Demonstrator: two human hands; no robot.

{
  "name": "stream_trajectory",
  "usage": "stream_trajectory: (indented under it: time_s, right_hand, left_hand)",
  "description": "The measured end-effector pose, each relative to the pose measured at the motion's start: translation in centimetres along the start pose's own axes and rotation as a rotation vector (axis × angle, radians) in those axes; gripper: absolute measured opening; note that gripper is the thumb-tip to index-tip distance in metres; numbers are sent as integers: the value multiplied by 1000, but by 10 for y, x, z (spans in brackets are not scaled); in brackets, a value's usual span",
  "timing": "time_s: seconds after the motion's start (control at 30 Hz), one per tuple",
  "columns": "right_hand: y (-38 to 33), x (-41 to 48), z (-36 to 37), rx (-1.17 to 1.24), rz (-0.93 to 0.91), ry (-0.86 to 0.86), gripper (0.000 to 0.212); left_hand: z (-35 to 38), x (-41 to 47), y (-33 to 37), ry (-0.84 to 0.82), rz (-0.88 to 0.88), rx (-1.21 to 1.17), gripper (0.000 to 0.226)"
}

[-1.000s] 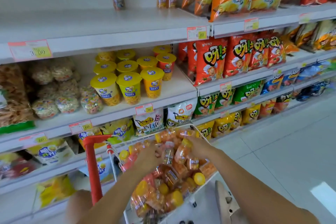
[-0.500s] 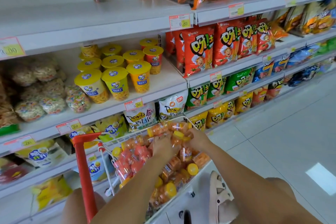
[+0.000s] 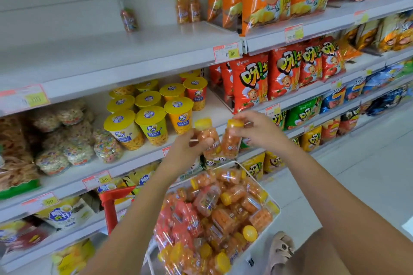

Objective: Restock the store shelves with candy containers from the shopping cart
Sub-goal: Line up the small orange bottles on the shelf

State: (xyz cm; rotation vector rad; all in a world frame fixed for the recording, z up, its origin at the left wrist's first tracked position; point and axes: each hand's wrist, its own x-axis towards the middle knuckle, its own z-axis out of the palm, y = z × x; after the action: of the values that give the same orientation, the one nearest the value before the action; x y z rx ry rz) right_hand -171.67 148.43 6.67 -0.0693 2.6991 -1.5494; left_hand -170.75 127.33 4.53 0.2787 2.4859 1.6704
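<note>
Head: L grip (image 3: 183, 152) holds candy jar (image 3: 206, 137); R grip (image 3: 257, 131), 2nd jar (image 3: 232, 142).

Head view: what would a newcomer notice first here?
Two hands meet at centre: the left hand grips a yellow-capped candy container, and the right hand holds a second container near its cap. Below them the shopping cart brims with more. Above, the upper shelf holds only three shelved containers.

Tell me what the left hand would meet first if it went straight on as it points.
Probably the right bottle, held by the right hand, close beside the left bottle that the left hand grips; depth is unclear.
</note>
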Motion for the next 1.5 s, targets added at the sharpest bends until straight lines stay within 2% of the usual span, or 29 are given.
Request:
stream_trajectory:
  time_s: [0.13,0.3,0.43,0.53,0.73,0.87,1.0,1.13,1.2,1.3,1.43,1.5]
  right_hand:
    - [-78,20,-31,64,-225,91,38]
    - [-153,72,-61,122,-449,149,27]
    - [-192,130,-67,84,-531,213,31]
    - [-207,187,-60,19,-501,228,34]
    - [-212,286,-29,-128,-332,198,34]
    - [-209,331,-12,-181,-303,202,32]
    - [-209,356,-11,-215,-290,213,40]
    - [-202,377,-6,-467,-140,123,48]
    - [-195,384,-2,-409,-68,87,48]
    - [-190,388,-1,-355,-43,130,46]
    - [-189,393,3,-304,-43,191,86]
    - [-189,397,8,-326,-42,219,95]
  left_hand:
    - [-45,17,75,84,166,-43,5]
    - [-89,50,149,222,327,7,10]
    - [-116,99,179,271,283,42,23]
    - [-131,147,183,253,190,99,28]
    - [-154,222,173,261,1,249,12]
    - [-164,252,164,291,-19,499,26]
    - [-175,280,146,325,-22,629,44]
    - [-186,304,139,296,-85,755,37]
    - [-190,311,138,294,-101,818,38]
    - [-195,323,133,297,-108,760,29]
    - [-195,334,125,323,-161,810,39]
    - [-196,338,124,344,-142,807,40]
